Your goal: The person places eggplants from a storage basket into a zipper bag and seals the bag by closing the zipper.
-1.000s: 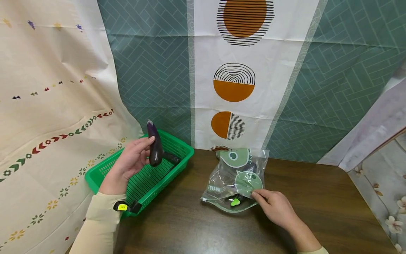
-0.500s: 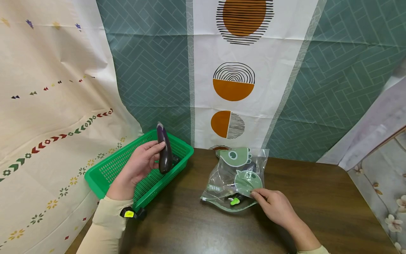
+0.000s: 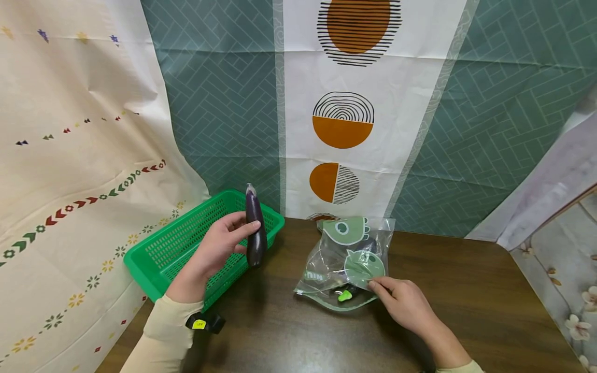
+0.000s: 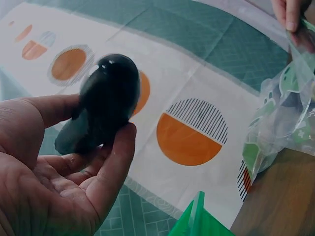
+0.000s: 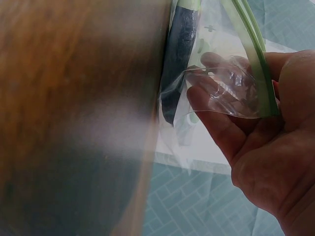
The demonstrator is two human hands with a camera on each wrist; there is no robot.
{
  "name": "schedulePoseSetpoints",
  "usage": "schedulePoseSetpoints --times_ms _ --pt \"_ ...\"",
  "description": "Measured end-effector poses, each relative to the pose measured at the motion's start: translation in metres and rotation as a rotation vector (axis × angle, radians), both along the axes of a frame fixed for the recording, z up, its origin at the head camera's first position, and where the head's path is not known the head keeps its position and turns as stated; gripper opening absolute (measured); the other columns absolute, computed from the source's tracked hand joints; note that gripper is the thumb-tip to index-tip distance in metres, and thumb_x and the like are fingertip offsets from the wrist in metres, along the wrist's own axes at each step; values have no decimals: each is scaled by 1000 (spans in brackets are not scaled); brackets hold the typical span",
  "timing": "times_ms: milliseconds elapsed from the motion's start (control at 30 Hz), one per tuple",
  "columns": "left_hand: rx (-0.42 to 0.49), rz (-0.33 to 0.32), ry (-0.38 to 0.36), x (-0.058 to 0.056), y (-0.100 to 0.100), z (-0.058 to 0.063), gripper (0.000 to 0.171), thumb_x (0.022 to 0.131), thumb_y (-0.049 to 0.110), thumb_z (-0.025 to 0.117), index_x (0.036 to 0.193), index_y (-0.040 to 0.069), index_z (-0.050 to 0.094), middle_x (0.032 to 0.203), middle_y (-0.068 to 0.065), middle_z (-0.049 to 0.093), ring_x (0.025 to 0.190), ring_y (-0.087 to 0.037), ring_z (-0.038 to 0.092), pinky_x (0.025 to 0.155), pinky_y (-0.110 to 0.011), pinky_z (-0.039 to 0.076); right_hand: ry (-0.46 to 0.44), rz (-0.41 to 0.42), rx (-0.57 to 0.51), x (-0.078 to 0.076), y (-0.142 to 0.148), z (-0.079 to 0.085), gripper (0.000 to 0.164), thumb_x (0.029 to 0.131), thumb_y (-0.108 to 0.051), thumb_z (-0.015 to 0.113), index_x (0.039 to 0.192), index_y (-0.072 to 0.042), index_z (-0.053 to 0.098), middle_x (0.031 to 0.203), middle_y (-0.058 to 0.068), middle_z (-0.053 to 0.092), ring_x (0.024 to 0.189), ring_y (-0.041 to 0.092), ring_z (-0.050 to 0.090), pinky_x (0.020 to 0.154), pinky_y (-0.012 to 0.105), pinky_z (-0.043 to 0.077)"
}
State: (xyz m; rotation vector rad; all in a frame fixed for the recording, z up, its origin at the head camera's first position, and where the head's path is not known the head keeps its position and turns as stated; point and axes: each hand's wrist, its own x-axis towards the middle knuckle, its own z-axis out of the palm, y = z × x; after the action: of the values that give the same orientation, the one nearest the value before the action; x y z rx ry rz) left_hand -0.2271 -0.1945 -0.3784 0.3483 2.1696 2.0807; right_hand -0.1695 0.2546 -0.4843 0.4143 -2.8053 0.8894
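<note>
My left hand holds a dark purple eggplant between thumb and fingers, pale stem end up, over the near right side of a green plastic basket. In the left wrist view the eggplant points its rounded end at the camera. My right hand pinches the edge of a clear zip bag with green animal prints. Inside the bag lie dark vegetables, one with a bright green end. The right wrist view shows a long dark one through the plastic. Hand and eggplant hide part of the basket's inside.
Both basket and bag stand on a brown wooden table. Behind them hangs a teal and white patterned cloth, with a cream cloth along the left beside the basket. Bare tabletop shows between basket and bag.
The left hand has carried the eggplant rightward and a little toward me, from over the basket's middle to its right side. The right hand and bag have hardly moved.
</note>
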Motion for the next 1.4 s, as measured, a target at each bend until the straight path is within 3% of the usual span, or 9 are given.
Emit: schedulePoseSetpoints --times_ms 400,800,1133,1400 --pt "-211 7 62 8 22 -8 48 105 31 80 145 6 68 122 -16 75 106 -32 71 81 -47 64 -6 1 0 0 0 1 20 110 -32 74 121 -20 86 113 -9 82 100 11 76 91 48 63" --pt "-307 -58 101 11 47 -26 48 102 30 85 142 8 70 114 -11 74 96 -28 70 78 -45 64 20 13 -4 -1 0 -1 17 109 -31 75 119 -23 86 110 -13 82 96 6 74 88 43 63" --pt "-324 -145 95 14 67 -40 50 101 28 85 142 4 69 103 -8 75 88 -24 68 71 -38 60 11 8 -3 -1 -1 1 21 110 -30 74 121 -17 86 115 -5 83 106 20 79 94 53 63" --pt "-366 -204 112 17 81 -55 46 101 29 85 138 4 71 101 -4 73 85 -22 66 67 -33 59 7 7 -7 -1 -1 1 19 110 -30 74 120 -20 86 112 -9 82 101 12 76 91 48 64"
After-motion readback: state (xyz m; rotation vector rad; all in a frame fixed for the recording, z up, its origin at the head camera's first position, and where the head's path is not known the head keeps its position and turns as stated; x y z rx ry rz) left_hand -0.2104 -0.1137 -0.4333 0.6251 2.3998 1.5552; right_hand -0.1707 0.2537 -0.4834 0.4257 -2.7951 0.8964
